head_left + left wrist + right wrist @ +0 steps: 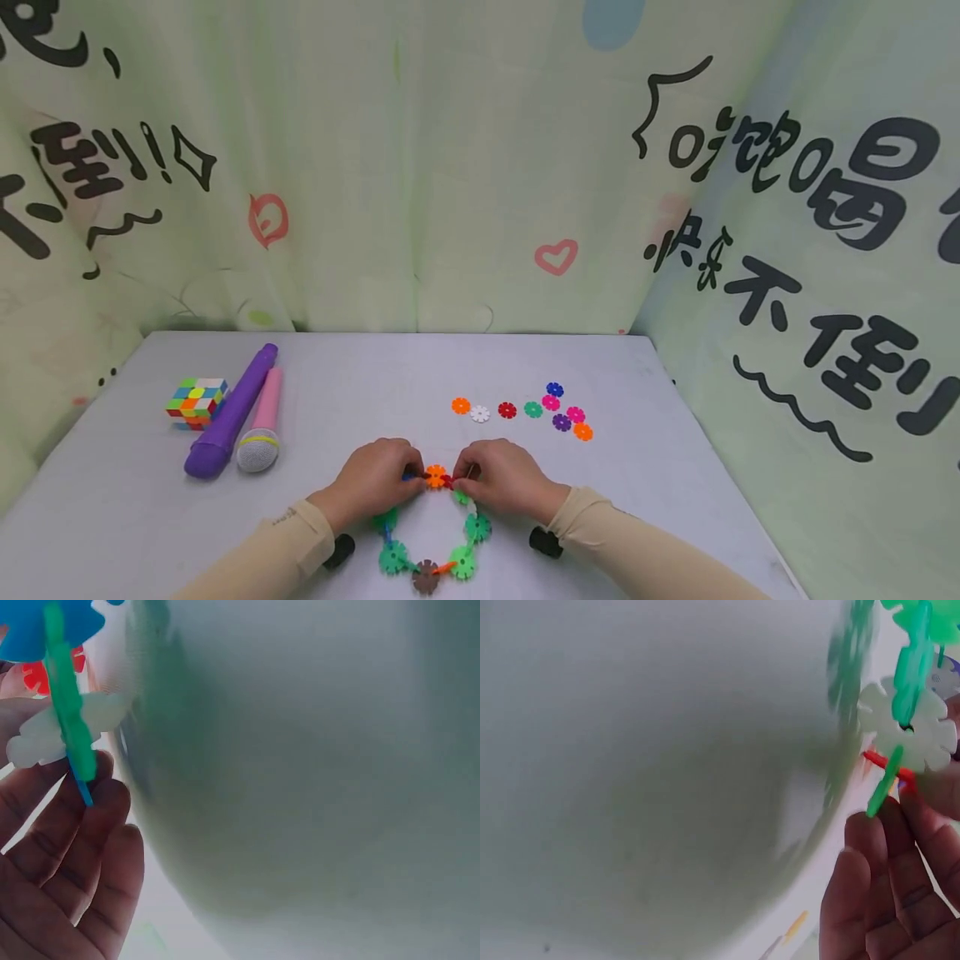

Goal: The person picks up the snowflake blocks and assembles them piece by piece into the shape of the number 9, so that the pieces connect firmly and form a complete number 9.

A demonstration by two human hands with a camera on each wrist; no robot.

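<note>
A ring of interlocking plastic snowflake discs [392,557] lies low in the middle of the head view, in greens, brown and orange. At its far side, my left hand [381,477] pinches it left of an orange snowflake disc [436,477]. My right hand [508,477] grips it just right of that disc, by a red piece. In the left wrist view, a white disc [112,711] and a green disc [71,712] stand at my left fingers. A white disc [877,709] with a green disc [886,781] slotted near it sits above my right fingertips.
Several loose snowflake discs [507,410] lie beyond the hands, toward the right. On the left are a puzzle cube [197,402], a purple microphone [232,412] and a pink toy microphone [259,446]. A printed curtain [450,167] hangs behind the white table [630,500].
</note>
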